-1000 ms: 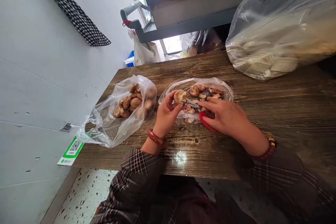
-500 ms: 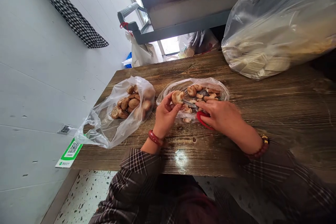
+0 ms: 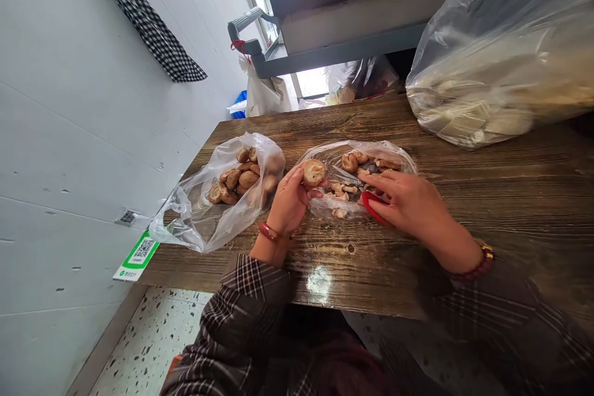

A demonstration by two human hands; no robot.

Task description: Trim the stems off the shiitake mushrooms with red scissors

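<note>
My left hand (image 3: 292, 199) is closed around a brown mushroom (image 3: 314, 172), its rounded cap turned toward me. My right hand (image 3: 403, 201) grips a pair of scissors with red handles (image 3: 377, 207); the metal blades point left, over an opened clear bag (image 3: 406, 158). Whole mushrooms (image 3: 349, 163) and cut stem pieces (image 3: 342, 190) lie in that bag, partly hidden by my right fingers. The blades are apart from the held mushroom. To the left, another plastic bag (image 3: 218, 164) lies open with several whole brown mushrooms (image 3: 248, 179) inside.
A large clear bag of pale contents (image 3: 477, 114) stands at the table's back right. The wooden table (image 3: 380, 278) meets a white wall (image 3: 88, 136) on the left, with a green payment card (image 3: 139, 257) at its corner. A grey-framed unit (image 3: 343, 55) stands behind.
The mushroom in my left hand has turned from its stem side to its cap. My right hand has drawn the scissors away from it. The whole view has shifted slightly.
</note>
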